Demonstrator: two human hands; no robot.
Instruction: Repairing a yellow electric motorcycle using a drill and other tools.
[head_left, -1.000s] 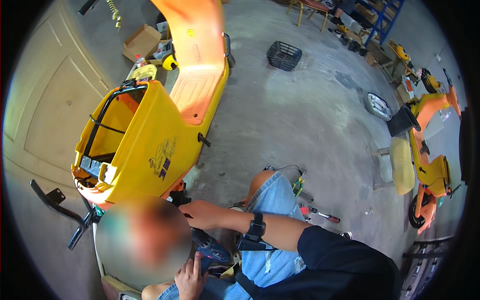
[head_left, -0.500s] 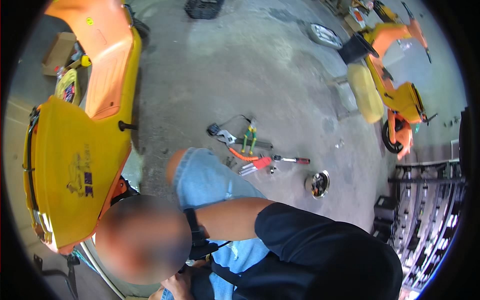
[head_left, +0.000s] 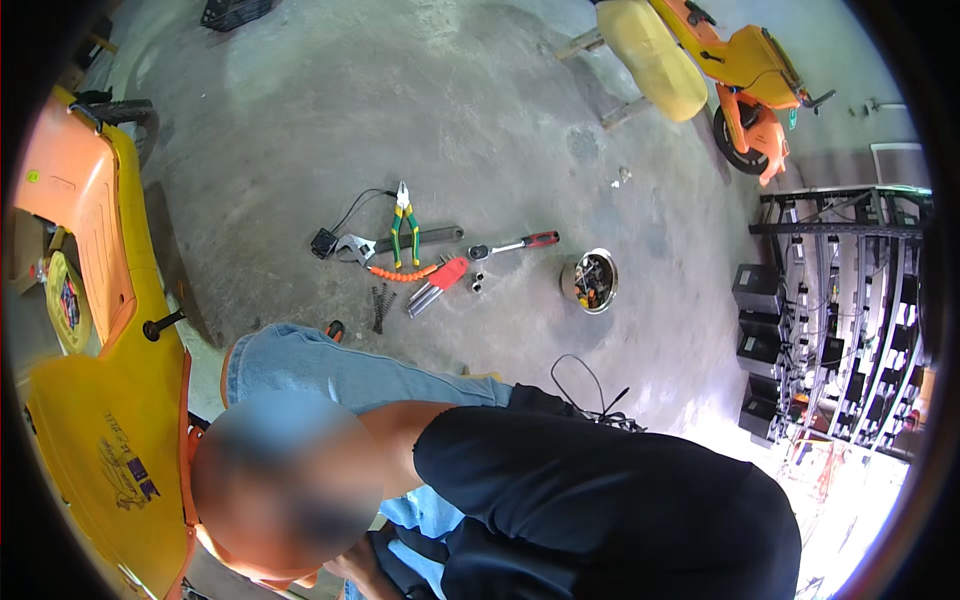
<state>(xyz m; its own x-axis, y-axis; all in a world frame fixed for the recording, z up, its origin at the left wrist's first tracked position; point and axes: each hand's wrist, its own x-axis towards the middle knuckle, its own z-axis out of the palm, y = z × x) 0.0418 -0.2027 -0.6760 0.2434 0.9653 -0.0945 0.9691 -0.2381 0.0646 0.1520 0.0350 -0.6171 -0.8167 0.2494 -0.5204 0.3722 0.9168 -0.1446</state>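
Note:
A black-sleeved arm reaches left from the lower right, its bare forearm [head_left: 405, 440] running into a blurred patch that hides my right hand. Below that patch, bare skin of what looks like my left arm [head_left: 365, 572] shows at the lower edge; its fingers cannot be made out. Both lie beside the yellow-and-orange scooter [head_left: 95, 450], whose rear body fills the lower left. What the hands touch is hidden. A knee in light blue jeans [head_left: 290, 365] is bent just above the blurred patch.
On the concrete floor lie an adjustable wrench [head_left: 430, 236], green-handled pliers [head_left: 403, 225], an orange flexible shaft [head_left: 400, 273], a red hex key set [head_left: 440, 285], and a ratchet [head_left: 515, 246]. A metal bowl [head_left: 606, 302] holds small parts. A rack [head_left: 840, 225] stands right; another scooter [head_left: 750, 80] is behind.
My view has swung, so the tools, bowl and both scooters sit further left and higher in the picture. A black cable and more of the rack now show. The floor tools look unmoved.

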